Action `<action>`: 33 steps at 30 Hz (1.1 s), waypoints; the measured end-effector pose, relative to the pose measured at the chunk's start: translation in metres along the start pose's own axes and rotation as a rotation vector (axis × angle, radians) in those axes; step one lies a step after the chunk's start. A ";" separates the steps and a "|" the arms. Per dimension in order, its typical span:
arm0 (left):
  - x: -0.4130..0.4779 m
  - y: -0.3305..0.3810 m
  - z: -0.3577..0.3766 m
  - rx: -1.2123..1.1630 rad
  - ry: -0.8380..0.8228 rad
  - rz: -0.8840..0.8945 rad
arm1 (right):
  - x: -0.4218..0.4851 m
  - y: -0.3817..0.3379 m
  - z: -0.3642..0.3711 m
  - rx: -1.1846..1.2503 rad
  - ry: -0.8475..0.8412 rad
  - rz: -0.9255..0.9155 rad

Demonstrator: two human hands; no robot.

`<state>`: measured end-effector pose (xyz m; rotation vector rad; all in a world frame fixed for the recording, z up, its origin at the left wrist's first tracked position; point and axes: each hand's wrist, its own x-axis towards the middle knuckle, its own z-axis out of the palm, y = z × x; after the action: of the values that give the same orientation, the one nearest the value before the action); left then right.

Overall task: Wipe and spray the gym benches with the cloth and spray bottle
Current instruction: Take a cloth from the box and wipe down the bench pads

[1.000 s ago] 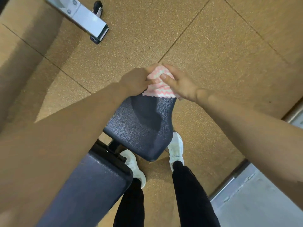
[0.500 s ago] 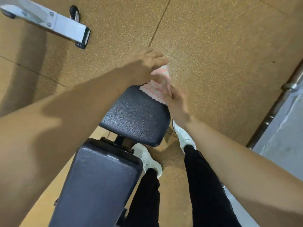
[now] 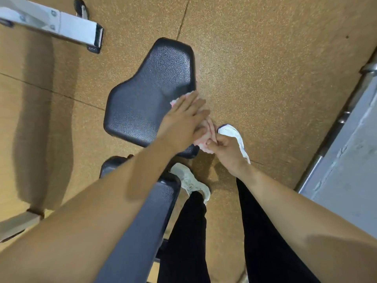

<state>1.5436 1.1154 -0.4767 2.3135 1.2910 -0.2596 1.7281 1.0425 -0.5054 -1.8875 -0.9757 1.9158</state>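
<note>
A black padded bench seat (image 3: 149,88) stands over the cork floor, with the longer back pad (image 3: 140,221) below it under my left arm. The pink-and-white cloth (image 3: 202,141) lies along the seat's right edge. My left hand (image 3: 183,119) rests flat on the cloth, fingers stretched out. My right hand (image 3: 224,150) pinches the cloth's lower end beside the seat's near right corner. No spray bottle is in view.
A white metal frame foot with a small wheel (image 3: 77,31) lies at the upper left. A grey wall and a metal rail (image 3: 336,127) run down the right side. My white shoes (image 3: 191,182) stand right of the bench.
Both hands have slid the cloth from the seat's far end down its right edge toward me. My left hand now lies flat on it. The view has shifted, so the seat sits higher in frame.
</note>
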 end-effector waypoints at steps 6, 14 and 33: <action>-0.040 0.064 0.049 0.039 0.131 -0.213 | -0.008 -0.009 -0.015 0.241 -0.091 0.082; -0.089 0.109 0.081 -0.194 0.251 -0.493 | 0.004 -0.037 -0.001 0.494 -0.202 0.347; -0.062 0.099 0.031 -2.851 0.546 -1.630 | -0.011 -0.045 0.021 0.272 -0.023 0.505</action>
<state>1.5950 1.0096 -0.4495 -1.1612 1.1407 1.0134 1.6973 1.0631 -0.4707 -2.0811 -0.2240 2.1991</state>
